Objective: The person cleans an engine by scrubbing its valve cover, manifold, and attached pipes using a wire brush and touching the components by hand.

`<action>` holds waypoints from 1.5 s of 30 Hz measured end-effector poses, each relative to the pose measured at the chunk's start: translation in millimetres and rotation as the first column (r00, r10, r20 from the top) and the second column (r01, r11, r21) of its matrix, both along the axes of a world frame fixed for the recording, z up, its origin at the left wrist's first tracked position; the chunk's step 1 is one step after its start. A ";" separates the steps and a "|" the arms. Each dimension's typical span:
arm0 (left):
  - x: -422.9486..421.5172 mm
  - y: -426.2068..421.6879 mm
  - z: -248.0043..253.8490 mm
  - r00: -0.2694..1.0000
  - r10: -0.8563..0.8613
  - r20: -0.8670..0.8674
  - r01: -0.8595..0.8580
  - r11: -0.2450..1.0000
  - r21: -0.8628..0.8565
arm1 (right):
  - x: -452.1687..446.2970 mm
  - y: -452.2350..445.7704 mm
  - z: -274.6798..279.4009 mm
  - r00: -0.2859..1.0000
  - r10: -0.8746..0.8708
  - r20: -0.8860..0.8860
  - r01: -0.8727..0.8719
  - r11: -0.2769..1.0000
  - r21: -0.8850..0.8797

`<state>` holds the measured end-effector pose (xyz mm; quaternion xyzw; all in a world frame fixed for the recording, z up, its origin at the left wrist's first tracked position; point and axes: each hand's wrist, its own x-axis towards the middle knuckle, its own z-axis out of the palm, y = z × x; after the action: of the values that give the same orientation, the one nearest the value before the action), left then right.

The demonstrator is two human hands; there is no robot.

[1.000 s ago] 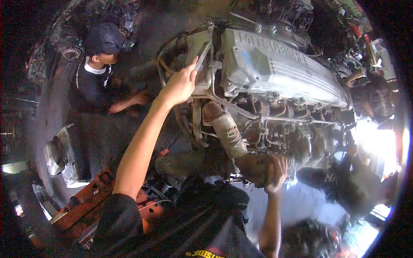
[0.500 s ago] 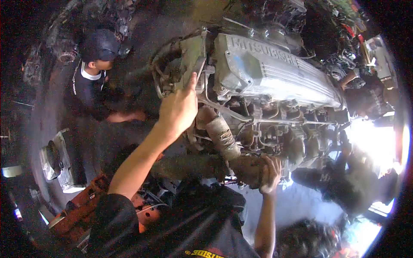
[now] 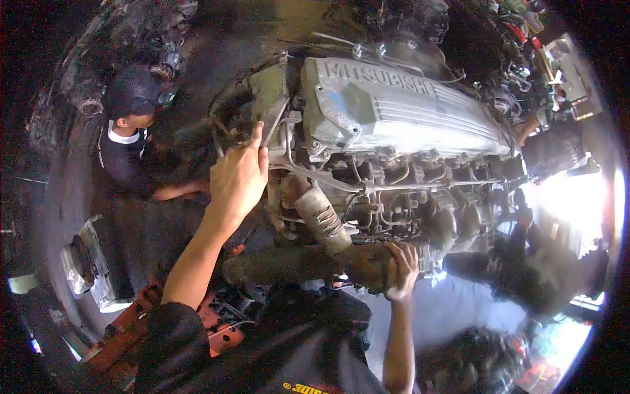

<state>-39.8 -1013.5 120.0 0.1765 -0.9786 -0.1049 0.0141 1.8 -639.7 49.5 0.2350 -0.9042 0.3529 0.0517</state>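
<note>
Over by the engine (image 3: 420, 121), the left hand (image 3: 237, 178) is closed around a flat tool (image 3: 272, 121), index finger stretched along it, just beside the cover's end. Below, the right hand (image 3: 401, 268) grips a dark pipe (image 3: 289, 266), fingers curled over.

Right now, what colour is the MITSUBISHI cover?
MITSUBISHI cover: silver-grey, with a blue mark; head view.

The engine (image 3: 394, 172) is grimy, its ribbed silver cover (image 3: 420, 118) lettered MITSUBISHI. A flat grey strip (image 3: 274, 121) slants at the engine's left end. A thick brown pipe (image 3: 302, 265) lies along the engine's near side.
</note>
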 end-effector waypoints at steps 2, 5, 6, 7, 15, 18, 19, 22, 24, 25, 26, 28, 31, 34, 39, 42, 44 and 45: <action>1.9 2.7 4.4 0.999 0.051 -0.015 -0.050 0.997 0.061 | -0.2 1.1 -1.6 1.000 -0.014 0.007 0.014 1.000 0.007; 4.1 -10.4 4.8 0.973 0.067 -0.219 -0.058 0.997 0.047 | -1.2 1.2 -3.3 1.000 -0.027 0.012 0.027 1.000 0.009; 0.5 -12.1 20.5 0.984 0.150 -0.101 -0.143 0.987 0.068 | -0.8 1.0 -3.1 1.000 -0.026 0.018 0.026 1.000 0.007; 1.3 -18.8 15.3 0.978 0.136 -0.156 -0.139 0.990 -0.005 | -0.4 0.2 -1.7 0.999 -0.024 0.023 0.024 1.000 0.002; -33.1 -10.7 -13.3 0.995 0.041 -0.088 -0.038 0.999 0.031 | -1.6 -1.0 -0.7 1.000 -0.003 0.021 0.003 1.000 -0.013; -51.8 -13.2 -25.7 0.996 -0.006 -0.092 0.011 0.999 0.048 | -0.4 1.9 -5.8 1.000 0.000 -0.026 0.001 1.000 0.015; -46.9 -9.7 -28.0 0.996 -0.004 -0.087 0.008 0.999 0.051 | -0.1 1.8 -6.1 1.000 0.002 -0.021 -0.002 1.000 0.018; -13.6 7.4 -26.7 0.989 -0.121 -0.082 0.113 0.989 -0.100 | -2.7 2.1 -5.5 1.000 -0.002 -0.019 0.002 1.000 0.014; 6.3 14.5 -22.8 0.985 -0.112 -0.131 0.104 0.993 -0.062 | -2.1 3.4 -6.2 1.000 -0.003 -0.004 0.003 1.000 0.021; 9.9 13.3 -21.9 0.989 -0.101 -0.113 0.097 0.995 -0.034 | -0.1 4.3 -7.2 1.000 -0.003 0.008 0.003 1.000 0.025; 6.6 9.0 -22.6 0.989 -0.103 -0.107 0.100 0.994 -0.034 | 0.2 4.9 -9.3 1.000 -0.005 0.014 0.005 1.000 0.025; -7.5 -3.6 -21.3 0.990 -0.096 -0.104 0.103 0.992 0.067 | 0.8 6.0 -12.7 1.000 -0.008 -0.015 0.009 1.000 0.016; -13.1 2.2 -33.5 0.990 -0.055 -0.129 0.059 0.998 0.021 | 1.2 1.4 -6.2 1.000 0.014 -0.020 -0.014 1.000 0.027; 19.5 26.3 -27.0 0.998 0.009 -0.059 -0.002 0.994 0.105 | 1.7 4.3 -14.4 1.000 -0.002 -0.016 0.002 1.000 -0.001; 71.5 51.5 -12.1 1.000 0.006 -0.029 -0.001 0.988 0.154 | 3.8 2.3 -9.1 1.000 0.004 -0.017 -0.004 1.000 -0.018; 63.9 46.4 -10.3 1.000 0.020 0.001 -0.020 0.989 0.149 | 2.5 4.5 -12.2 0.999 0.023 -0.046 -0.024 1.000 -0.013; 51.5 44.8 -3.4 0.999 0.048 0.022 -0.051 0.987 0.154 | 4.5 5.9 -12.9 1.000 0.015 -0.014 -0.015 1.000 0.017; 45.6 48.0 -8.1 0.998 0.052 0.025 -0.055 0.986 0.156 | 4.9 4.5 -12.0 1.000 0.019 -0.011 -0.019 1.000 0.020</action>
<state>5.8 -965.5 111.9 0.2043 -0.9623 -0.1793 -0.0072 6.7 -635.2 37.4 0.2460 -0.9050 0.3431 0.0512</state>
